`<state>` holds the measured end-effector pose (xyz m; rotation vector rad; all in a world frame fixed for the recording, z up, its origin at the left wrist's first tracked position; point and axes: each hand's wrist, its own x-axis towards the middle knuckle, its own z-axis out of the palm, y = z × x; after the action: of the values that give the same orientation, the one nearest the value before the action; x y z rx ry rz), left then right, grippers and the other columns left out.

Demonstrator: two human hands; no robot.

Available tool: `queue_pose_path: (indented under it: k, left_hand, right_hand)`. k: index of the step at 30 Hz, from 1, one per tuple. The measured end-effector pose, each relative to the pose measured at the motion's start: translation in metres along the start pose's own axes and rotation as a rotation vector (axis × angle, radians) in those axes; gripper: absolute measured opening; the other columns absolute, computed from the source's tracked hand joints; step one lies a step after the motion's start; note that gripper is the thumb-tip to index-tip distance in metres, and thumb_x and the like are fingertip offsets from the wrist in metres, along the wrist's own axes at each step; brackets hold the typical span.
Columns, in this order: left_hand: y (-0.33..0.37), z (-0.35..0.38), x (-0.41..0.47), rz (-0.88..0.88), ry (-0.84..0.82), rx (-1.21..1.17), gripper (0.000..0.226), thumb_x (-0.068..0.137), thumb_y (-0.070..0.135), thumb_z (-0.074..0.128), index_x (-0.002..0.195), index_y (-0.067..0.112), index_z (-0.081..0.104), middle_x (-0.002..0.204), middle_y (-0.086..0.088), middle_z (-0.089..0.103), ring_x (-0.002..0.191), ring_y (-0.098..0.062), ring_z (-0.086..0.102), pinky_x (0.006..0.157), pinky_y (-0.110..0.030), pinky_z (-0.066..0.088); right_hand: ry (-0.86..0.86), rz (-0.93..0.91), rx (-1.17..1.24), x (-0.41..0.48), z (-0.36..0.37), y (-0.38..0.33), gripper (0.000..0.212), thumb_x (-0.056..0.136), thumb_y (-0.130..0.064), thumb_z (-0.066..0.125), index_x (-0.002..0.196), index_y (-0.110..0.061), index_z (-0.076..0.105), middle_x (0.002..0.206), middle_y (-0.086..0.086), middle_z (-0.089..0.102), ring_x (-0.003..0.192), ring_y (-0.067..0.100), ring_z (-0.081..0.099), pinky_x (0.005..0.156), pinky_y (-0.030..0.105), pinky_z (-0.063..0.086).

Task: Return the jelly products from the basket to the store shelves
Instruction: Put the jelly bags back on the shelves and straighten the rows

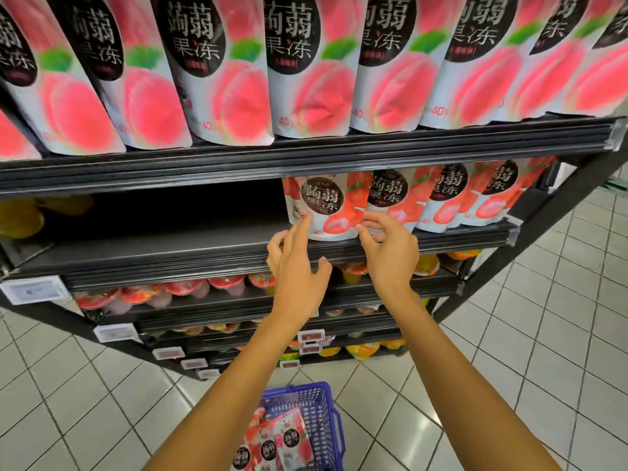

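A strawberry jelly pouch (326, 205) stands upright at the left end of a row of the same pouches (441, 195) on the middle shelf (170, 248). My left hand (295, 266) touches its lower left corner with a straight index finger. My right hand (389, 248) has thumb and curled fingers at the pouch's lower right edge and seems to pinch it. On the floor below my forearms, the blue basket (324, 407) holds several more strawberry jelly pouches (278, 441).
Peach jelly pouches (306, 62) fill the shelf above. To the left of the strawberry row, the middle shelf is dark and bare up to some yellow packs (23, 219). Jelly cups (190, 288) line the lower shelves. White tiled floor (543, 334) surrounds the rack.
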<state>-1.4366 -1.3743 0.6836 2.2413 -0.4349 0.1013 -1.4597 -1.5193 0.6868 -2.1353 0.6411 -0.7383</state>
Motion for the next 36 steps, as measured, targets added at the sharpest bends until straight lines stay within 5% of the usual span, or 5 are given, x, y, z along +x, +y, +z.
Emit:
queue_pose_path:
  k: [11, 20, 27, 32, 36]
  left_hand:
    - [0.002, 0.007, -0.006, -0.023, -0.011, -0.05, 0.077, 0.084, 0.014, 0.064, 0.151, 0.03, 0.029, 0.151, 0.008, 0.036, 0.133, -0.018, 0.021, 0.113, -0.045, 0.028]
    - [0.004, 0.005, -0.012, -0.013, 0.028, -0.091, 0.073, 0.084, 0.009, 0.063, 0.148, 0.028, 0.034, 0.151, 0.005, 0.037, 0.137, -0.015, 0.02, 0.116, -0.043, 0.024]
    - [-0.031, -0.01, -0.042, -0.082, 0.11, -0.261, 0.041, 0.088, 0.003, 0.059, 0.124, 0.025, 0.057, 0.107, 0.01, 0.059, 0.107, -0.012, 0.046, 0.092, -0.017, 0.037]
    - [-0.11, -0.018, -0.087, -0.304, 0.009, -0.332, 0.022, 0.092, 0.002, 0.057, 0.103, 0.019, 0.065, 0.095, 0.001, 0.068, 0.088, -0.01, 0.06, 0.077, -0.009, 0.042]
    - [-0.204, -0.014, -0.141, -0.471, -0.085, -0.309, 0.015, 0.093, -0.004, 0.055, 0.093, 0.005, 0.068, 0.104, -0.002, 0.069, 0.095, -0.016, 0.063, 0.081, -0.008, 0.044]
  right_hand:
    - [0.017, 0.01, 0.013, -0.002, -0.002, 0.006, 0.017, 0.091, -0.029, 0.066, 0.108, -0.031, 0.07, 0.092, -0.015, 0.074, 0.057, 0.009, 0.063, 0.062, 0.03, 0.051]
    - [-0.026, 0.023, 0.052, -0.004, -0.011, 0.006, 0.018, 0.092, -0.029, 0.066, 0.109, -0.028, 0.068, 0.085, -0.023, 0.065, 0.066, 0.006, 0.066, 0.068, 0.035, 0.055]
    - [0.033, 0.04, 0.156, -0.039, -0.003, 0.007, 0.019, 0.092, -0.026, 0.066, 0.111, -0.021, 0.065, 0.088, -0.018, 0.068, 0.066, 0.007, 0.064, 0.071, 0.037, 0.054]
    - [-0.136, 0.079, 0.18, -0.099, 0.038, 0.027, 0.015, 0.092, -0.022, 0.067, 0.106, -0.02, 0.065, 0.077, -0.012, 0.065, 0.067, 0.007, 0.063, 0.067, 0.033, 0.056]
    - [-0.403, 0.15, 0.137, -0.168, 0.091, 0.067, 0.009, 0.091, -0.015, 0.067, 0.1, -0.015, 0.067, 0.077, -0.015, 0.064, 0.069, -0.002, 0.065, 0.06, 0.011, 0.05]
